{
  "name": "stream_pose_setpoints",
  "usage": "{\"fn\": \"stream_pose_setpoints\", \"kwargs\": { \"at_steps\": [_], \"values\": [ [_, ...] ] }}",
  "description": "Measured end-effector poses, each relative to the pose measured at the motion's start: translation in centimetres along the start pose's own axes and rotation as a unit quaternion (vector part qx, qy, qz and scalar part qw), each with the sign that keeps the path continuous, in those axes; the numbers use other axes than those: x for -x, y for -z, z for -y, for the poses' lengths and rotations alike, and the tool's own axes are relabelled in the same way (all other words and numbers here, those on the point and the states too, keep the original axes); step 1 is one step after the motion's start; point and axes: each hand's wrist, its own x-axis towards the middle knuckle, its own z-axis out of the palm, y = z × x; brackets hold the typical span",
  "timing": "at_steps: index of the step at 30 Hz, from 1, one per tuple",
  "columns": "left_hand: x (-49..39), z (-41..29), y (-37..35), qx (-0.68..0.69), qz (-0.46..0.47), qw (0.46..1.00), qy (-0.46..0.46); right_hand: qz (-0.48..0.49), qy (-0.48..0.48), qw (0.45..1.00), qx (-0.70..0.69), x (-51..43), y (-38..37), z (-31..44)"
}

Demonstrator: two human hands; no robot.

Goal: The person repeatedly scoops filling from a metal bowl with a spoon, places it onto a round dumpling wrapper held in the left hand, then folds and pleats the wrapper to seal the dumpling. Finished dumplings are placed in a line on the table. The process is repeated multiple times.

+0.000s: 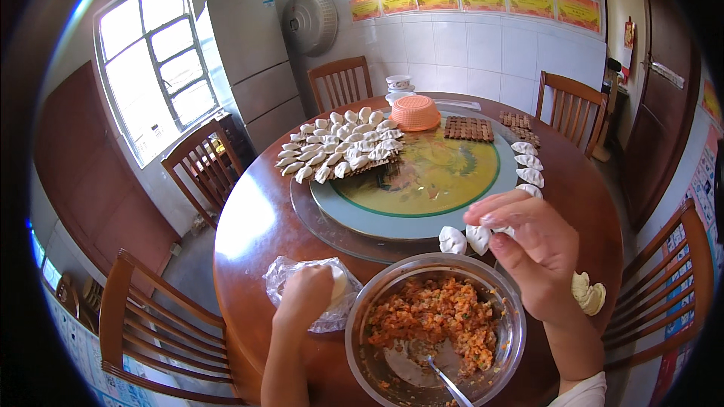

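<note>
My left hand [308, 294] rests on the dumpling wrappers [339, 284] in a clear plastic bag [277, 274]; its fingertips are hidden, so its grip cannot be told. Raised over the table's right side, my right hand [534, 243] has thumb and fingers apart with nothing between them. Below and between the hands stands a steel bowl [352, 322] of orange minced filling [441, 311], a metal spoon [447, 379] leaning in it. Folded dumplings [452, 240] lie just behind the bowl, partly hidden by my right hand. Many more dumplings [339, 141] cover a woven mat at the back left.
A glass turntable [362, 220] bears an orange plastic basket [416, 113] and a brown woven mat [468, 129]. More dumplings [530, 177] line the table's right side, near a pale yellow lump [588, 294]. Wooden chairs [164, 316] surround the round table [249, 249].
</note>
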Motion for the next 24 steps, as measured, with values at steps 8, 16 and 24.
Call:
{"fn": "stream_pose_setpoints", "kwargs": {
  "at_steps": [8,16,24],
  "values": [
    [0.0,-0.4,5.2,0.160,-0.198,0.963,0.090,0.093,-0.196,0.976,0.013,0.5,-1.7,-2.4],
    [-0.6,-3.6,6.7,0.612,-0.106,0.783,0.008,0.159,-0.412,0.880,-0.174,-1.1,-5.8,-7.6],
    [-1.6,-7.3,3.1,0.701,-0.201,0.674,0.118,0.142,-0.260,0.955,0.016,-3.7,-5.0,-6.3]
  ]
}}
